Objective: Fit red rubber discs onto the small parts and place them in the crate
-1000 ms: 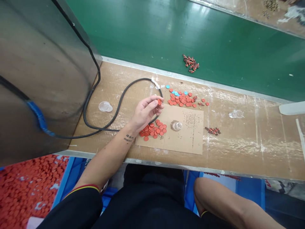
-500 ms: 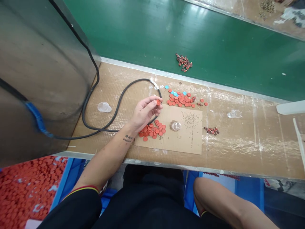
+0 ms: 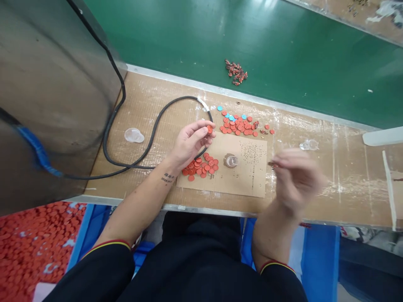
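My left hand (image 3: 192, 141) pinches a small round red disc (image 3: 209, 129) between thumb and fingertips, above the left edge of a cardboard sheet (image 3: 233, 184). Below it lies a heap of similar red discs (image 3: 201, 167). A small clear cup (image 3: 231, 161) stands on the sheet, with tiny dark grains (image 3: 253, 153) scattered to its right. Smeared by motion, my right hand (image 3: 296, 178) hovers at the sheet's right side. Dark red slender bits (image 3: 272, 164) show at its fingertips; whether they are held or lie on the bench cannot be made out.
Red and blue discs (image 3: 239, 124) lie behind the sheet. More dark red bits (image 3: 236, 72) rest on the green surface (image 3: 176, 46). A black cable (image 3: 157, 121) loops on the left, near a clear plastic piece (image 3: 134, 135). Another clear piece (image 3: 309, 145) lies right.
My right hand has come up from beside the bench's front edge to the dark red bits. My left hand still pinches the red disc. The view has shifted slightly.
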A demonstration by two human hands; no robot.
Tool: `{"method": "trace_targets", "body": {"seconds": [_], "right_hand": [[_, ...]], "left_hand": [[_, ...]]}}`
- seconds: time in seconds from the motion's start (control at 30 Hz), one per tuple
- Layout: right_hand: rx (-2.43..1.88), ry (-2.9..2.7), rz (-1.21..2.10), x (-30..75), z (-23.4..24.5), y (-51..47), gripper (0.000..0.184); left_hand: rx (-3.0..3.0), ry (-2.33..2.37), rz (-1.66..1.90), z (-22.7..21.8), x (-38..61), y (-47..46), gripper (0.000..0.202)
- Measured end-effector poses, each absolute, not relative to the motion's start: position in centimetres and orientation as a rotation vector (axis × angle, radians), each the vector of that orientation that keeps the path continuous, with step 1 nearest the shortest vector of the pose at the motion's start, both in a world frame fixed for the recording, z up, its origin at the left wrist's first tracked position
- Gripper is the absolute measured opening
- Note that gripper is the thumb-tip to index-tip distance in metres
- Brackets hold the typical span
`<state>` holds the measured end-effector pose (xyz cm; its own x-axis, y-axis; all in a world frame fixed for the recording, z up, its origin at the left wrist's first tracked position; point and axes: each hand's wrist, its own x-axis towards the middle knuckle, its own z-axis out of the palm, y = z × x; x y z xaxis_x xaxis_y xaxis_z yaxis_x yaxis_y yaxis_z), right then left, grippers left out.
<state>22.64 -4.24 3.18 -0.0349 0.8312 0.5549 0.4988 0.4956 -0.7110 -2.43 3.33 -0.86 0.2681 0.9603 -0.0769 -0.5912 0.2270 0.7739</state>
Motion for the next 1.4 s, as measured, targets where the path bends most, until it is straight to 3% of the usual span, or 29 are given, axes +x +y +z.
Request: {"method": "trace_targets", "body": {"seconds": [0.27, 0.43, 0.6, 1.23, 1.4], "right_hand": [[-1.135, -1.788, 0.382, 22.2, -0.9, -2.4, 0.007], [-1.156, -1.828, 0.352, 23.0, -1.0, -2.6, 0.016], [-1.281, -1.881, 0.321, 22.8, -0.6, -3.0, 0.007], [-1.248, -1.936, 0.272, 21.9, -0.2, -3.1, 0.02], [-1.303, -1.964, 0.231, 21.8, -0.3, -3.1, 0.012]], "left_hand": [[0.776, 0.662, 1.188, -1.4, -2.8, 3.6, 0.035], [0.779, 0.77, 1.193, -1.4, -2.8, 3.7, 0.02], [0.763, 0.852, 1.171, -1.1, -2.7, 3.9, 0.01], [0.749, 0.889, 1.202, -1.1, -2.9, 3.9, 0.012], [0.764, 0.879, 1.192, -1.0, -2.9, 4.0, 0.01]]}}
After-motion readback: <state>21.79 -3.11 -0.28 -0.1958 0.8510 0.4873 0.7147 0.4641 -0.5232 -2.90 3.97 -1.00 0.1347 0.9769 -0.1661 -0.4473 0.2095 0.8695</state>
